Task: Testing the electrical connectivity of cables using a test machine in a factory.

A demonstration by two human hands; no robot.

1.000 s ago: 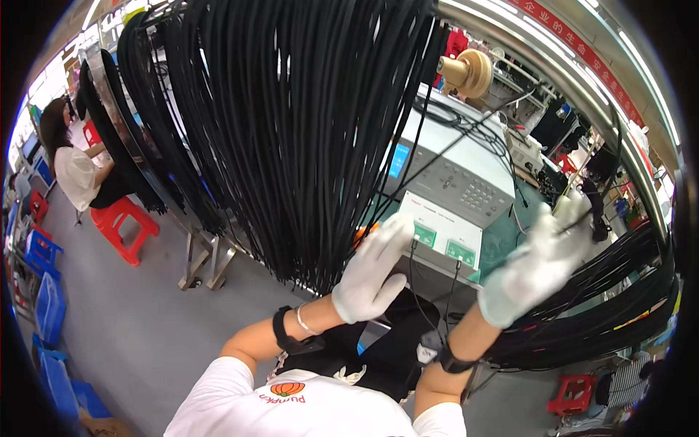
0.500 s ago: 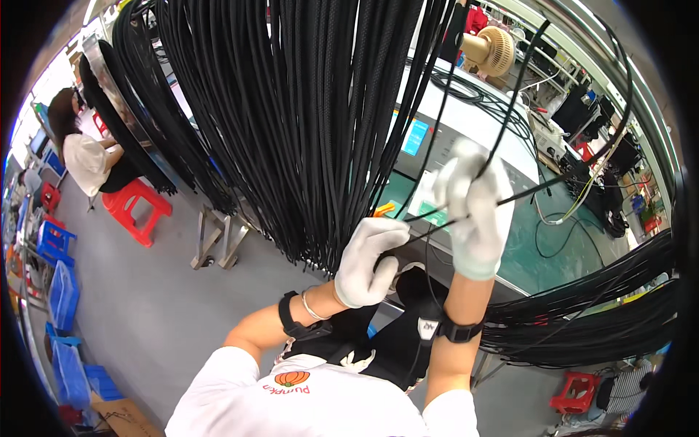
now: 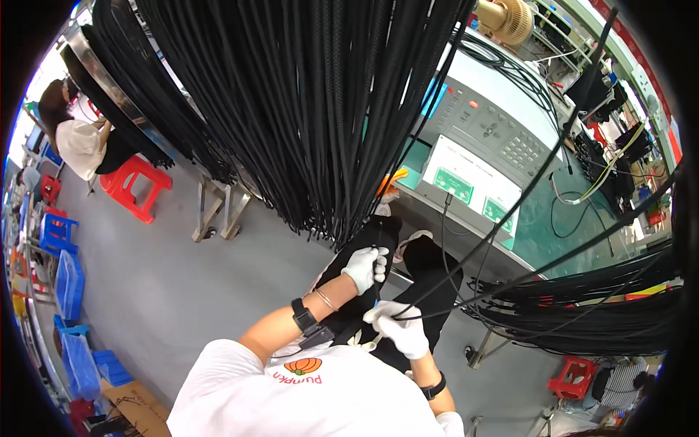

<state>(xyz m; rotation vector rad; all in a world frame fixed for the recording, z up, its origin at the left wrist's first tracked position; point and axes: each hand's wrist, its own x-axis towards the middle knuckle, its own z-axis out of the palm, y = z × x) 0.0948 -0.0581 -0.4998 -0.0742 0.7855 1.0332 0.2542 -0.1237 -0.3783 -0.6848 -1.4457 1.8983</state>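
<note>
My left hand (image 3: 365,269), in a white glove, is closed around a short length of black cable in front of my lap. My right hand (image 3: 402,331), gloved too, is lower and nearer my body, pinching a black cable (image 3: 535,180). From there, black strands sweep up to the far right in long curves. Whether both hands hold the same cable I cannot tell. Just beyond my left hand hangs a thick curtain of black cables (image 3: 320,109), their ends level with my knees.
A grey tester (image 3: 502,131) with buttons stands on a green-topped bench, a white socket box (image 3: 466,164) before it. More black cables (image 3: 582,320) lie bundled at right. A fan (image 3: 510,22) is at the back. On the left, a person sits on a red stool (image 3: 137,186).
Both hands have come down toward my lap, the right one furthest, drawing the cable with it. My view has shifted, and more of the tester and its socket box shows.
</note>
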